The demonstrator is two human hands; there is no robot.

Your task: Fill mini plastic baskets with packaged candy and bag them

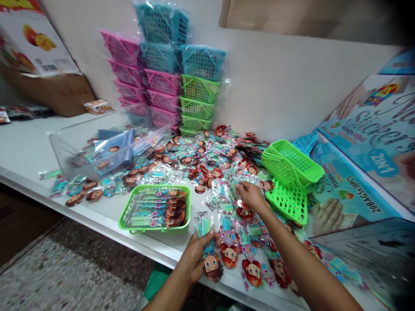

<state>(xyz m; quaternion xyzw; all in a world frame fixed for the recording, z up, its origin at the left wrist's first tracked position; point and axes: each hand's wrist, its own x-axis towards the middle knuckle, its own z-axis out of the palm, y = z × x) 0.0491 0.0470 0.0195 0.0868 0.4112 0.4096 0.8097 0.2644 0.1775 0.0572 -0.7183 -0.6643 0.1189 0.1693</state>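
Observation:
My left hand [194, 255] is closed on a clear packet [210, 252] with green sticks and a brown-haired cartoon head, near the table's front edge. My right hand [251, 194] is over the loose packets in the middle, fingers bent and pressed together; what they hold, if anything, is hidden. Red-haired packets [229, 250] lie just below and between my hands. Left of my left hand stands a green basket [122, 222] with several brown-haired packets laid in a row. A wide heap of similar packets [201, 160] spreads behind it.
Stacked pink baskets [164, 82], blue baskets [202, 62] and green baskets [196, 106] stand against the wall. A clear bin [65, 151] is at left, cartons [356, 172] at right. Loose green baskets [292, 162] lean near the cartons. The table edge [94, 226] runs along the front.

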